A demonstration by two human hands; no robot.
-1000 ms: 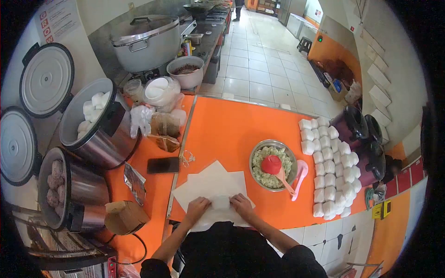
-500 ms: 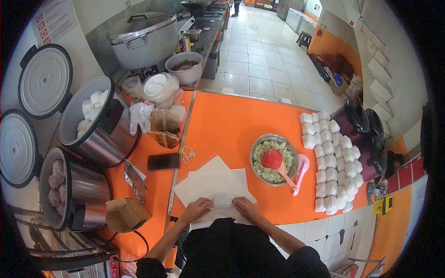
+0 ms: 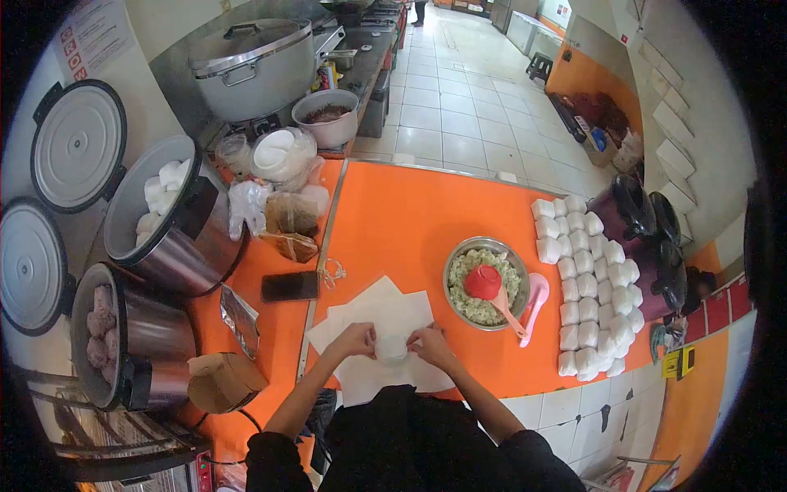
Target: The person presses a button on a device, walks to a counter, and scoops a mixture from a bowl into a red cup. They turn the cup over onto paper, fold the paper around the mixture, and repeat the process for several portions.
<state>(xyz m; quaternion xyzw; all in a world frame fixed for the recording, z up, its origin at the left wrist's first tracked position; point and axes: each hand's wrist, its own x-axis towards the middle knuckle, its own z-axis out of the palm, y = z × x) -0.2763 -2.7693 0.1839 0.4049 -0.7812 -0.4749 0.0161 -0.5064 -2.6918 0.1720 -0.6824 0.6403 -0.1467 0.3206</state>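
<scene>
White paper sheets (image 3: 381, 307) lie overlapping at the front of the orange table, with a small translucent whitish piece (image 3: 391, 348) on them. My left hand (image 3: 357, 339) is at the left side of this piece, its fingers pinched together. At the right side is my right hand (image 3: 428, 343), fingers also bent together. What either hand grips is too small to make out. To the right stands a metal bowl (image 3: 449, 305) of pale green-white food (image 3: 473, 299), holding a red cup (image 3: 482, 281) and a pink spoon (image 3: 511, 318). A pink utensil (image 3: 535, 302) rests beside the bowl.
Several white wrapped packets (image 3: 580, 262) are stacked at the right. On the left are a phone (image 3: 289, 286), foil (image 3: 239, 320), a cardboard box (image 3: 224, 382), plastic bags (image 3: 247, 205) and two open cookers (image 3: 221, 246). A metal-edged seam (image 3: 316, 271) crosses the table.
Both hands have moved forward, away from my body, and their fingers are more bent. The translucent piece shows more fully between them, and the top paper has shifted slightly.
</scene>
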